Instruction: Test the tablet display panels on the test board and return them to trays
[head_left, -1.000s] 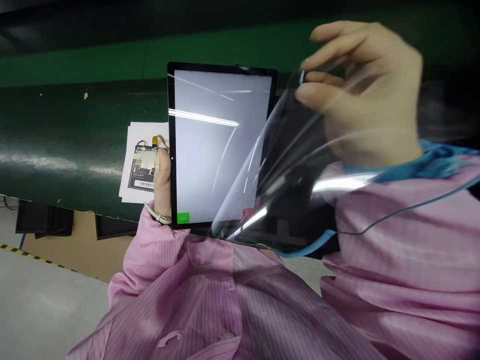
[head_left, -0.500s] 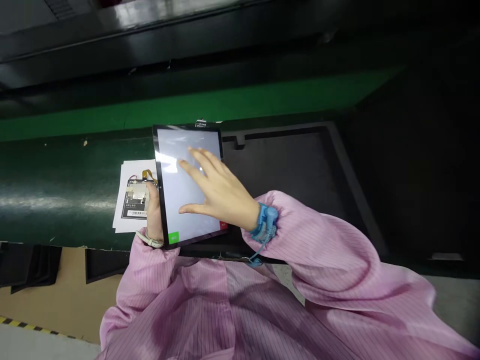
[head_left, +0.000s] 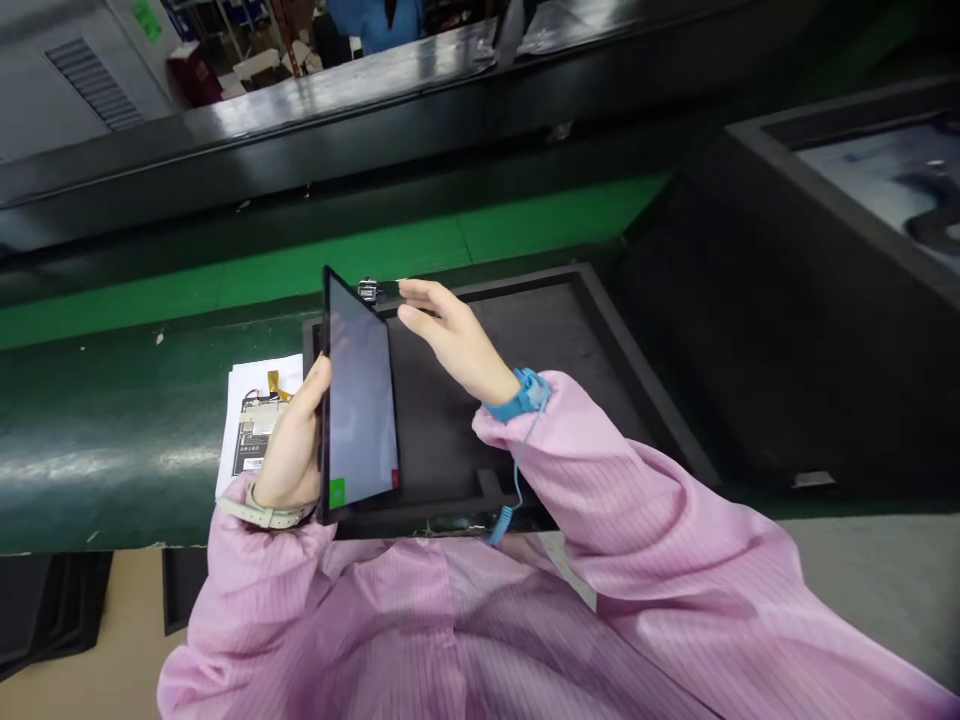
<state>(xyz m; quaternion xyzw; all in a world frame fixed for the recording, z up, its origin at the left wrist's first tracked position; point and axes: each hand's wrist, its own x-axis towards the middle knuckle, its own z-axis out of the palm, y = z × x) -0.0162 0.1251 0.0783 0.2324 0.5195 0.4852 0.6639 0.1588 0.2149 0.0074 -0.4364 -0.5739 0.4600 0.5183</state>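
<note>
My left hand (head_left: 294, 440) grips a tablet (head_left: 360, 400) by its left edge, thumb along the frame and the other fingers hidden behind it. The tablet stands steeply tilted, its lit pale screen facing right, with a green box and a red box at the bottom corners. To the right of the screen, my right hand (head_left: 457, 340) hovers apart from it, fingers stretched out and holding nothing. Under both lies a black foam tray (head_left: 525, 350) with a shallow recess. A blue wrist strap (head_left: 521, 395) with a coiled cord is on my right wrist.
Left of the tablet, a battery with a circuit board (head_left: 255, 430) lies on white paper sheets (head_left: 236, 390). A tall black foam stack (head_left: 750, 330) stands at the right. A small metal piece (head_left: 367, 290) sits behind the tray. Across the bench is a person in blue (head_left: 390, 25).
The tablet has turned from facing me to steeply tilted, facing right. My right hand has come off the front of the screen and moved to the right. The head view has shifted.
</note>
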